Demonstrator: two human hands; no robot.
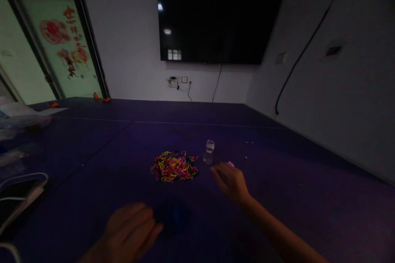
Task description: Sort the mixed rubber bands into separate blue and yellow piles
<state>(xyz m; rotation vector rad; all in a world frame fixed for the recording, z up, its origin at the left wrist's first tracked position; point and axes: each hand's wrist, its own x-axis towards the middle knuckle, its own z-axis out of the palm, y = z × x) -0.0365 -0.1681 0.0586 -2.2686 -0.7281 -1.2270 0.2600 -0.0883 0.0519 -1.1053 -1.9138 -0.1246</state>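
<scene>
A pile of small colourful rubber bands (174,167), yellow, pink, red and dark, lies on the purple tabletop. Just right of it stands a small clear bottle (209,152), upright and with an open top. My right hand (231,181) is in front of the bottle and to its right, fingers curled towards the thumb. Whatever those fingers hold is hidden. Partly behind that hand shows a small pink object (230,164). Nearer to me, left of and below the pile, is my left hand (132,230), slightly blurred, its fingers bent and pressed together. Its grasp is also hidden.
Clear plastic bags (18,131) and a dark item with a white cable (24,197) lie at the left. Orange objects (101,98) rest by the far left edge. A wall-mounted television (220,20) hangs beyond the purple tabletop (277,197). White specks lie right of the bottle.
</scene>
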